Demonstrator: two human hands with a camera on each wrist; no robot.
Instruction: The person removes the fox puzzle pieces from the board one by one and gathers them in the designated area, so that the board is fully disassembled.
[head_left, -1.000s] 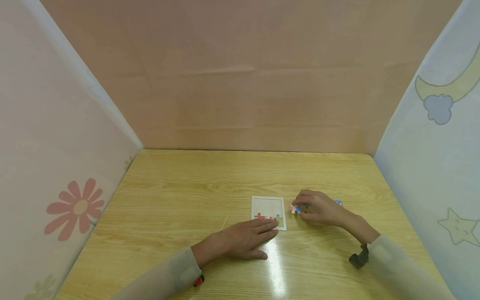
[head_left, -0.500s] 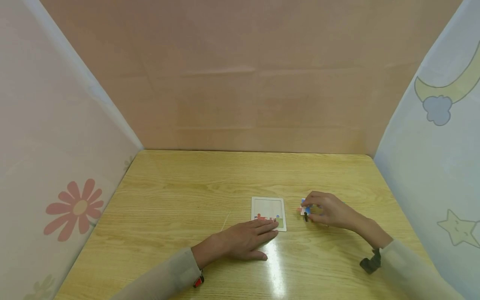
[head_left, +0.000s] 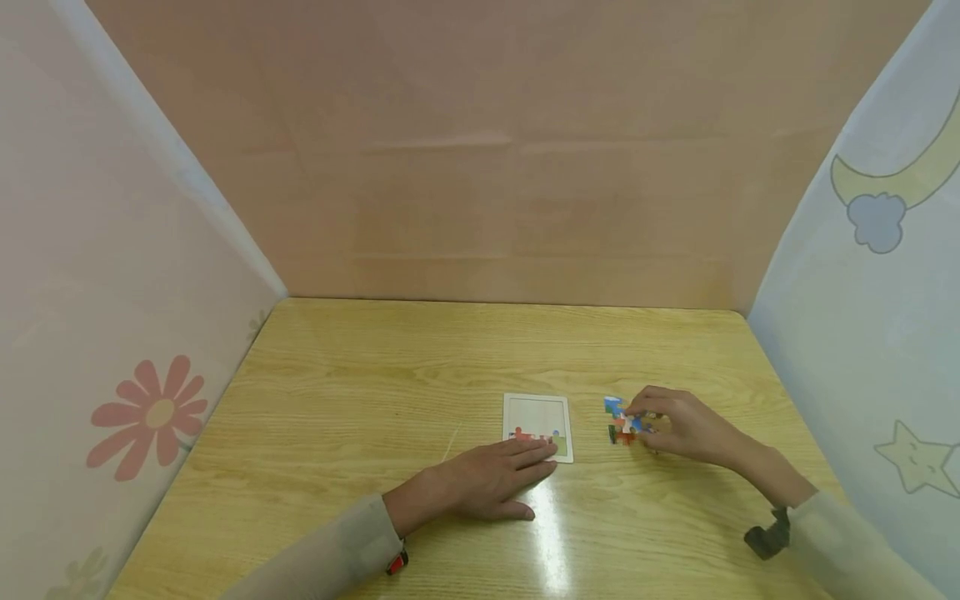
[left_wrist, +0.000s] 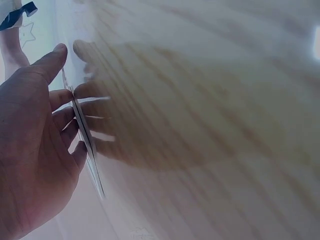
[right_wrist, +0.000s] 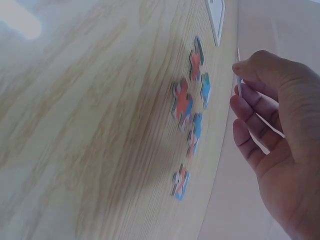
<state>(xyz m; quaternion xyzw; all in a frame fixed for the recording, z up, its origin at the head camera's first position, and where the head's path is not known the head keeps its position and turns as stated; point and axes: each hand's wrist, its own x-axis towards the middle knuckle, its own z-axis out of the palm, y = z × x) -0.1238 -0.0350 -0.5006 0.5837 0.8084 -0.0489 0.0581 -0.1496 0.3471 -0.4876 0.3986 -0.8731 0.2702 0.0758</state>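
Observation:
My left hand [head_left: 495, 479] lies with straight fingers over the lower edge of a white puzzle board [head_left: 537, 415]. Red and green puzzle pieces [head_left: 559, 447] show along the board's bottom, partly hidden by the fingers. In the left wrist view the fingertips rest on the board [left_wrist: 85, 127], seen edge-on. To the right, my right hand [head_left: 686, 425] pinches a jigsaw puzzle piece [right_wrist: 239, 82] between thumb and fingers, seen edge-on in the right wrist view. Several loose puzzle pieces [right_wrist: 183, 102] lie on the table just below that hand.
The wooden table [head_left: 360, 375] has a pink backdrop [head_left: 510, 167] at its far edge. Side panels stand left and right, with a flower [head_left: 157, 412] and a star [head_left: 915, 454] printed on them. Bands with dark fittings are on both wrists.
My right hand has moved to the right, away from the board, with the held puzzle piece, uncovering loose pieces on its left side. My left hand has stayed still on the board.

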